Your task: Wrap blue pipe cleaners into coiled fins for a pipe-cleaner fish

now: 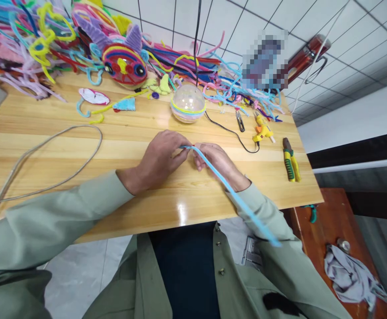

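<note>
Both of my hands meet over the middle of the wooden table. Between my left thumb and fingers, my left hand [162, 156] pinches one end of a light blue pipe cleaner [235, 195]. My right hand [217, 160] is closed close by, its fingertips at the same end; a small reddish bit shows there. From the hands the pipe cleaner slants down across my right forearm, its far end loose. Just beyond my hands stands a clear plastic ball [188, 104] with yellow, blue and pink bands around it. A finished fish-like figure [124, 66] of coloured pipe cleaners sits farther left.
Piles of pipe cleaners [196, 66] line the wall. Small snips [240, 121], a yellow glue gun [262, 129] with a black cord and pliers [291, 160] lie on the right. A grey cable [56, 135] loops at left; a white-and-pink piece [93, 96] lies behind.
</note>
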`<state>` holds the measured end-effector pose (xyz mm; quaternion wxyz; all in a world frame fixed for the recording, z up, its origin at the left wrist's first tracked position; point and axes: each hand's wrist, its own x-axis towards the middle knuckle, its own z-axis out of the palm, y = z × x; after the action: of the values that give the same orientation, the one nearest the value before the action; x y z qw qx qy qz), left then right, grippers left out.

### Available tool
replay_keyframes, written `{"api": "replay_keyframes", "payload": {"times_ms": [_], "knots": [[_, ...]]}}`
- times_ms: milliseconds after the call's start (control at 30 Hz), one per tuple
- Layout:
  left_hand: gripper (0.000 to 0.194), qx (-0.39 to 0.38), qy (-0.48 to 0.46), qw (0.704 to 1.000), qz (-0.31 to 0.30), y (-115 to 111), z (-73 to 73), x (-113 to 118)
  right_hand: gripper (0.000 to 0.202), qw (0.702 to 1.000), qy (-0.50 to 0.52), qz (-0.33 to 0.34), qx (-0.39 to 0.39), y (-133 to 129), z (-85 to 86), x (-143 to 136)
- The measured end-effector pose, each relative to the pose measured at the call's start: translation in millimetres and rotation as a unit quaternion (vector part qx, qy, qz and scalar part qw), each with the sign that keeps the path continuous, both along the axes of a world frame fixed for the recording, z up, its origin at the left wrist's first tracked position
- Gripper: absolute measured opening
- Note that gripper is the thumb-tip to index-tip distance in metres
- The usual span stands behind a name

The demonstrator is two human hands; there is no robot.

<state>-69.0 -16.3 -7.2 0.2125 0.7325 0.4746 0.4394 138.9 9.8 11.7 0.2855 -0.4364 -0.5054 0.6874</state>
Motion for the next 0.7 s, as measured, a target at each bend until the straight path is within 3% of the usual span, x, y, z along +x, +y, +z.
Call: {"api": "replay_keyframes", "payload": {"times_ms": [133, 200, 367, 500, 700], "knots": [[0.015, -0.128, -0.134, 0.983, 0.019, -3, 12.1, 3, 0.028, 0.971, -0.084, -0.092, 0.206, -4, 1.9, 3], [0.018, -0.187, -0.196, 0.963, -0.001, -4, 15.2, 5, 0.032, 0.957, -0.075, -0.100, 0.261, -6, 5.6, 2], [0.023, -0.285, -0.261, 0.920, -0.063, -5, 17.1, 8, 0.044, 0.968, -0.036, -0.070, 0.236, -7, 11.9, 1], [0.022, -0.318, -0.246, 0.913, -0.066, -7, 19.9, 9, 0.051, 0.971, -0.047, -0.086, 0.217, -4, 10.4, 1], [0.023, -0.340, -0.253, 0.903, -0.069, -8, 23.3, 9, 0.049, 0.963, -0.038, -0.091, 0.251, -2, 4.6, 2]]}}
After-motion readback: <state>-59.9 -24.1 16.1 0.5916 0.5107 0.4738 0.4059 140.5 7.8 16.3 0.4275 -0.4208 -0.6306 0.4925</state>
